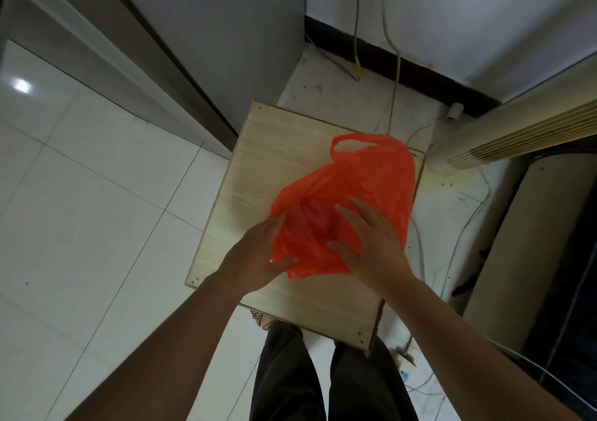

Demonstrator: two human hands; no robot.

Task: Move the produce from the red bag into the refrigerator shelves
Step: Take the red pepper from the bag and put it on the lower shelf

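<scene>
Looked down on a white tiled floor [97,194], with a small wooden table [258,162] at centre and the grey refrigerator [210,32] off at eleven o'clock, door apparently closed and no shelves in view. Found the red bag [371,175] lying on the table, long axis running from seven o'clock to one o'clock, mouth toward the near end and handle loop at the far end. Made out the produce [318,218] only as a blurred reddish lump inside the mouth; could not tell kind or count. Had the left hand [258,252] at the bag's nine o'clock edge, rim pinched between thumb and nearly straight fingers. Had the right hand [368,239] laid over the bag's three o'clock side, fingers spread flat on the plastic and gripping nothing, thumb tip at the lip of the mouth. Placed the produce between the two hands, at about eleven o'clock from the right thumb and nearer that hand. Judged the right hand better set to reach in, with the left holding the mouth wide.
</scene>
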